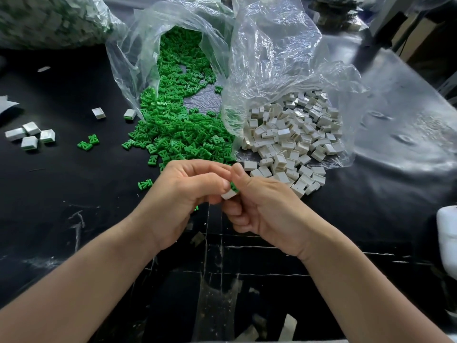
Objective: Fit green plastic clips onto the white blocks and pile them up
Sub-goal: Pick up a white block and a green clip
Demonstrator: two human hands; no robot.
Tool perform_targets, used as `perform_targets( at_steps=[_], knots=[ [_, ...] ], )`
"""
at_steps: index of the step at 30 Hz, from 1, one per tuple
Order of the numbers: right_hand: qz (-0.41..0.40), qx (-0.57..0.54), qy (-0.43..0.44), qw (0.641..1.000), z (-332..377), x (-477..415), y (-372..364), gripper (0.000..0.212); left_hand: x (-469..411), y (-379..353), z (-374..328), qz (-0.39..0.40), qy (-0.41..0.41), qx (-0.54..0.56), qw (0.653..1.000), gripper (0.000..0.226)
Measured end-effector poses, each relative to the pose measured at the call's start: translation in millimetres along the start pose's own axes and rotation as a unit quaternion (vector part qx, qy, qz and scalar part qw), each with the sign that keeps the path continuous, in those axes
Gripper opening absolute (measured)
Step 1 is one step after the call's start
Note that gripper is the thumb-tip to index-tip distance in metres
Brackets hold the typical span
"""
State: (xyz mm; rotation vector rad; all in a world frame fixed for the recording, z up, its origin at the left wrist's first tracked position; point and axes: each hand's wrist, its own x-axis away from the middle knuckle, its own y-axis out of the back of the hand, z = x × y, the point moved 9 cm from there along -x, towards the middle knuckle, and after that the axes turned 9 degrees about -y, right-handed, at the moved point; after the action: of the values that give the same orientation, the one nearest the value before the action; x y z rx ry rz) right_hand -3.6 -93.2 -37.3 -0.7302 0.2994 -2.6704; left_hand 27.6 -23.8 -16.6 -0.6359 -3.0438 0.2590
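Two hands meet above the black counter (74, 194). The left hand (188, 186) pinches one white block (228, 194), and the right hand (259, 209) pinches one green clip (233, 186) at its top. Two clear bags (272, 45) behind spill uncountable heaps of clips (178, 129) and blocks (291, 139). Four fitted blocks (31, 128) cluster far left, and two lie apart.

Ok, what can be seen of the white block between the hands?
The white block is a small boxy piece of matte plastic, mostly hidden. It is tilted above the black table, pinched by the left hand. The right hand pinches a green clip at its upper end; whether the clip is seated is unclear.
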Motion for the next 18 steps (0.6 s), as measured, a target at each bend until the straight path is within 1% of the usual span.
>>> perform_targets(
  at_steps=[4,10,14,16,18],
  knots=[
    [-0.024,0.07,0.018,0.997,2,1,-1,0.04,0,-1,3,0.012,0.017,0.0,1.0,0.013],
    [-0.086,0.153,0.028,0.984,2,1,6,0.04,0,0,8,-0.005,0.019,0.021,1.0,0.012],
    [-0.121,0.216,0.056,0.967,7,2,5,0.052,0,1,10,-0.015,0.022,0.029,0.999,0.012],
    [-0.135,0.245,0.064,0.958,9,1,5,0.059,0,1,11,-0.017,0.021,0.031,0.999,0.018],
    [-0.136,0.24,0.064,0.959,8,1,7,0.063,0,1,12,-0.024,0.023,0.035,0.999,0.02]
  ],
)
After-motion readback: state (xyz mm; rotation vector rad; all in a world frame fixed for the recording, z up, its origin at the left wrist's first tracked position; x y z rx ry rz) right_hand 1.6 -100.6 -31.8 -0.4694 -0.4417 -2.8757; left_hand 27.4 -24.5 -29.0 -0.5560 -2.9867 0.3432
